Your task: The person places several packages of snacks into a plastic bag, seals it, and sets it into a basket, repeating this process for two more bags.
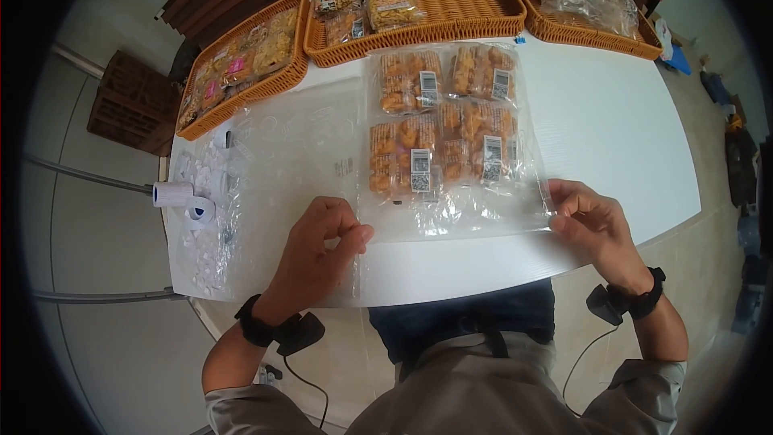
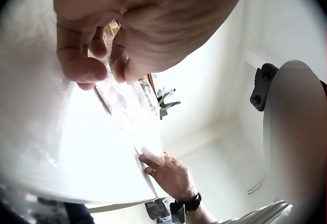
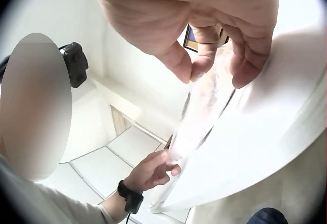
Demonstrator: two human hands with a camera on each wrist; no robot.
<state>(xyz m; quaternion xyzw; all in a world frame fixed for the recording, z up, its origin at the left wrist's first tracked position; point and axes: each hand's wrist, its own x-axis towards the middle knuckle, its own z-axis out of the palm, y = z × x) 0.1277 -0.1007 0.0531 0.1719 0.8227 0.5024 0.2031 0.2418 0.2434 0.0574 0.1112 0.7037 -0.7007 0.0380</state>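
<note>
A clear plastic bag lies on the white table, with several packs of orange-brown snacks inside in two rows. Black-and-white labels show on these packs. At the bag's near left corner, my left hand pinches the plastic edge between thumb and fingers. My right hand pinches the near right corner, its thumb below the edge. The near edge of the bag stretches between both hands. In the right wrist view, thumb and fingertips of my right hand meet at the clear film.
Flat clear bags spread left of the filled one. Beyond stand wicker baskets with packed snacks; the right one holds more clear plastic. Label rolls and white scraps lie at the left table edge.
</note>
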